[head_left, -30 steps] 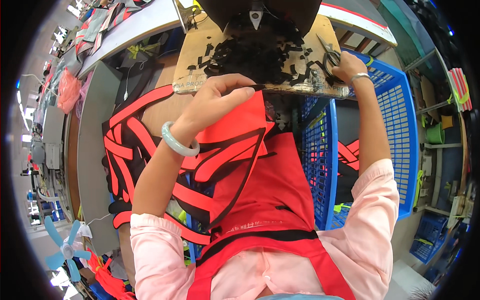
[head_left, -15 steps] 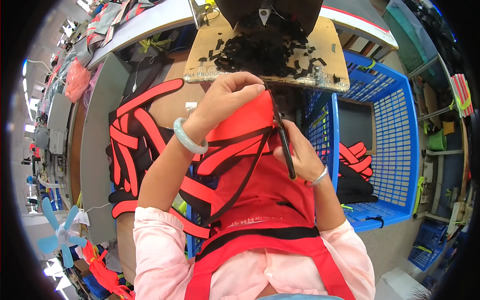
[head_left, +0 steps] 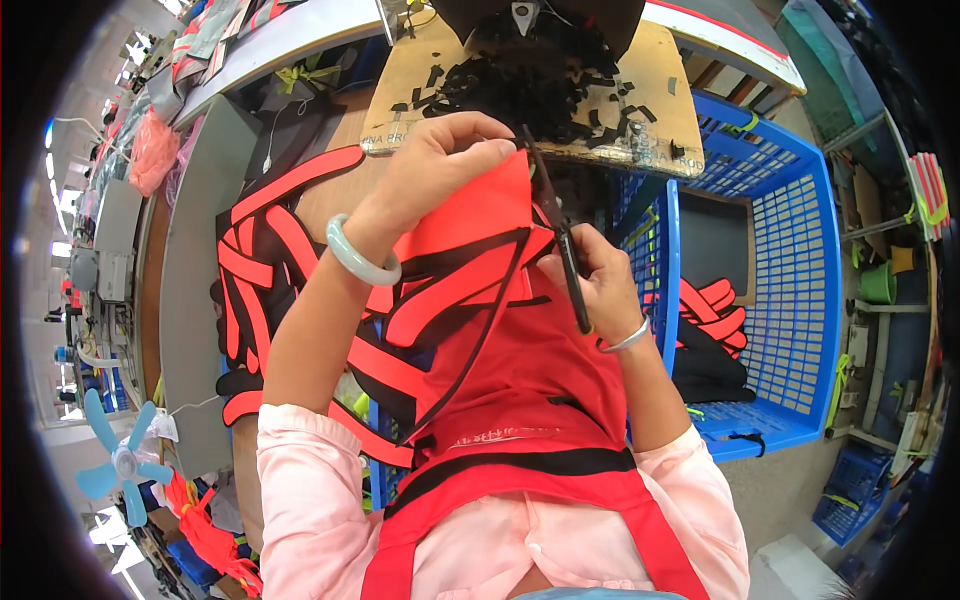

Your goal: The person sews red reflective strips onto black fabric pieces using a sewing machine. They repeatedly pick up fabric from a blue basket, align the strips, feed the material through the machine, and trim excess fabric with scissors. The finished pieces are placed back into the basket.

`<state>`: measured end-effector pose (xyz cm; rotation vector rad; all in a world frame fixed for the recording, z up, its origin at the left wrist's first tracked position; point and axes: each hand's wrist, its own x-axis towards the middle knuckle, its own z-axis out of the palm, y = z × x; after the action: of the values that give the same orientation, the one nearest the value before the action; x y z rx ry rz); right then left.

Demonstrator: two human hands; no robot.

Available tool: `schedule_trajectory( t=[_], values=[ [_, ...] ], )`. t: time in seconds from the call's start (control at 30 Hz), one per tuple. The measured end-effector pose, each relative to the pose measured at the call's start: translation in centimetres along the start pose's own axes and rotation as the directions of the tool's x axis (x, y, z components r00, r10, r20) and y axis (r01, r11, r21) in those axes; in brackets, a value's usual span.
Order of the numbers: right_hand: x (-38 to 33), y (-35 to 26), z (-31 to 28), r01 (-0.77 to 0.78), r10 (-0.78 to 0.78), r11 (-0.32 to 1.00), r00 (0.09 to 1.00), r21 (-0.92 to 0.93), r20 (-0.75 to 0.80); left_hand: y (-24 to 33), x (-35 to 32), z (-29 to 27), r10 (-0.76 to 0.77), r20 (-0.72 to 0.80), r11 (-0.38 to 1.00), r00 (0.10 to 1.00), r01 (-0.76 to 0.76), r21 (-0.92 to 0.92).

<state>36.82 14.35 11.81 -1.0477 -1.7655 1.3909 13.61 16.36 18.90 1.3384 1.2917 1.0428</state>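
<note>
My left hand (head_left: 440, 170) pinches the upper edge of a bright red-orange fabric piece (head_left: 490, 205) with black edging. The piece hangs over my red apron (head_left: 530, 370). My right hand (head_left: 605, 285) is closed around a pair of dark scissors (head_left: 568, 270). Their blades point up and away from me, along the right edge of the fabric, near my left fingertips. Whether the blades touch the fabric I cannot tell. A thin black strip (head_left: 490, 325) loops down from the piece across the apron. More red-orange and black strips (head_left: 390, 365) lie beneath my left forearm.
Black scraps (head_left: 530, 90) are heaped on a wooden board (head_left: 400, 75) ahead, under a dark machine. To the right stands a blue plastic basket (head_left: 800, 260) holding red and black strips (head_left: 715, 315). A grey panel (head_left: 195, 290) and a small blue fan (head_left: 123, 460) are at left.
Both hands, with the fabric and the scissors, have shifted slightly up and to the left. Both grips stay the same.
</note>
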Motion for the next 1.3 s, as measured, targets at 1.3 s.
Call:
schedule_trajectory(
  t=[1.3],
  values=[
    [5.4,-0.9,-4.1,-0.105,0.092,0.994,0.967,0.042,0.237,3.3,3.1,-1.1,0.187,0.126,0.873,0.974,-0.224,0.433]
  ],
)
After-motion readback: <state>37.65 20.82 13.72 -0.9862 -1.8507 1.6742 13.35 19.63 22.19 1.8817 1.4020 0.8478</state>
